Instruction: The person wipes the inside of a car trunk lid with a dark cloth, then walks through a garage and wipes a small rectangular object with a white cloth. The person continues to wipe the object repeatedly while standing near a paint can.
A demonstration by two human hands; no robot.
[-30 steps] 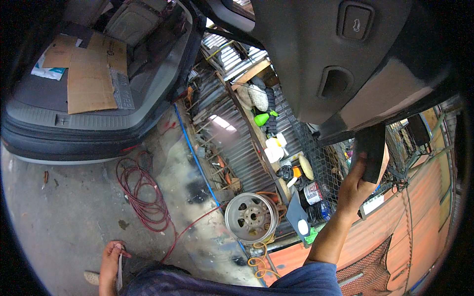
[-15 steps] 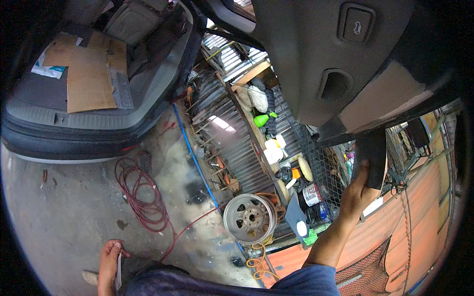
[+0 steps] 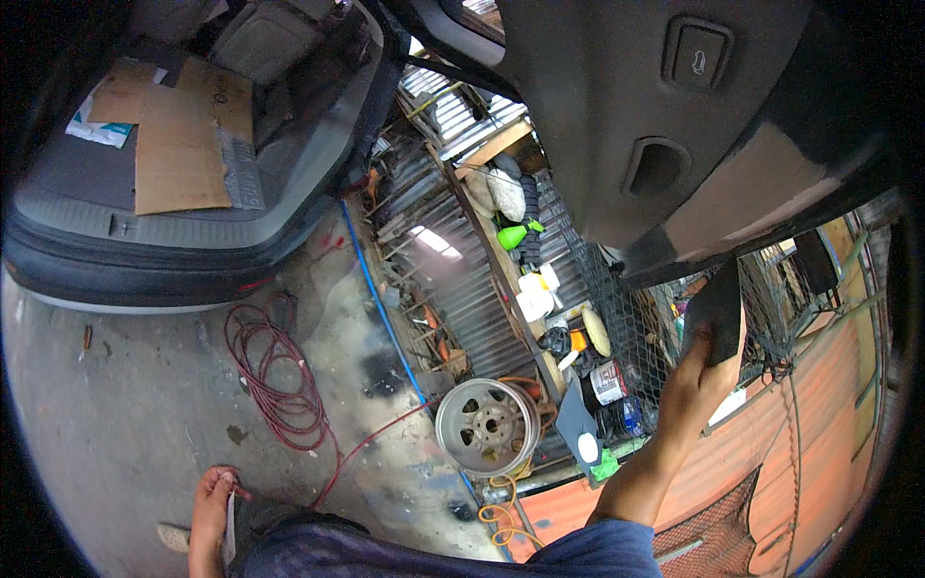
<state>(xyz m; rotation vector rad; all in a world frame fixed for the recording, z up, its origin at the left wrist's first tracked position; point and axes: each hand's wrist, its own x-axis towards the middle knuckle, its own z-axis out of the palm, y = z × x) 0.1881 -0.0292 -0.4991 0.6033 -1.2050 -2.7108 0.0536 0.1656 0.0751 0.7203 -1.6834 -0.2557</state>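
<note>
Over my right side hangs the raised tailgate (image 3: 597, 125) of a car, with a dull brownish patch (image 3: 747, 188) along its lower edge. Just below that edge, my right hand (image 3: 696, 385) is closed on a dark, thin, flat sheet (image 3: 718, 313) that looks like sandpaper; a pale side shows at its border. Whether the sheet touches the tailgate, I cannot tell. Low at the left, my left hand (image 3: 214, 501) is closed, fingers curled round a thin pale sheet (image 3: 230, 530) seen nearly edge-on.
The open car trunk (image 3: 67, 207) holds flattened cardboard (image 3: 183, 144). A coiled red hose (image 3: 279, 385) lies on the concrete floor. A wheel rim (image 3: 488, 427) stands by a shelf with bottles, including a green one (image 3: 515, 234). Wire mesh (image 3: 631, 318) and orange corrugated sheeting (image 3: 665, 491) are at the right.
My right hand has shifted slightly, and the dark sheet has gone from nearly upright to leaning, its top toward the right. The left hand stays almost still.
</note>
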